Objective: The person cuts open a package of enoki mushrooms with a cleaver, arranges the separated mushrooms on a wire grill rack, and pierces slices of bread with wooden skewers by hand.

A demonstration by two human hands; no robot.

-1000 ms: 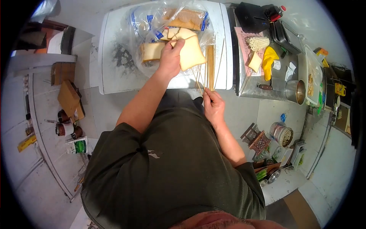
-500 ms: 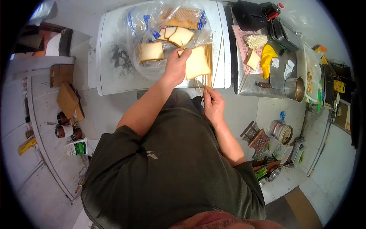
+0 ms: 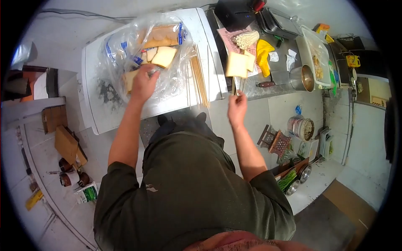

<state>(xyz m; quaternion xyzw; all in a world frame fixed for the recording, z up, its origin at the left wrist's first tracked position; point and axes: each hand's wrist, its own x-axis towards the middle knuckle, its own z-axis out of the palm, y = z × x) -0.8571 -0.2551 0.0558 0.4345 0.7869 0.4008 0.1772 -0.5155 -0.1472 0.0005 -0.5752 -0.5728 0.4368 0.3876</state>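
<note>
My right hand (image 3: pixel 237 106) grips thin wooden skewers at their lower ends, and a bread slice (image 3: pixel 237 65) sits on their upper ends, over the metal counter's left part. Another bread slice (image 3: pixel 250 61) shows partly behind it. My left hand (image 3: pixel 144 81) is over the plastic bag (image 3: pixel 171 83) on the white table, next to a bread piece (image 3: pixel 129 80) that it partly covers; its fingers are bent, and what they touch is hidden. More bread slices (image 3: pixel 164 57) lie farther up in the bag. A row of loose skewers (image 3: pixel 198 79) lies right of the bag.
The white table (image 3: pixel 113 117) stands left of the metal counter (image 3: pixel 276 90). On the counter are enoki mushrooms (image 3: pixel 246 39), a yellow cloth-like item (image 3: pixel 264 56), a knife (image 3: pixel 265 84), a metal pot (image 3: pixel 302 78) and black trays (image 3: pixel 276 25). A bucket (image 3: pixel 300 128) stands on the floor.
My right hand has moved right, carrying the skewered bread from the white table to over the counter. My left hand has let go of that slice and moved left to the bag. The view has turned.
</note>
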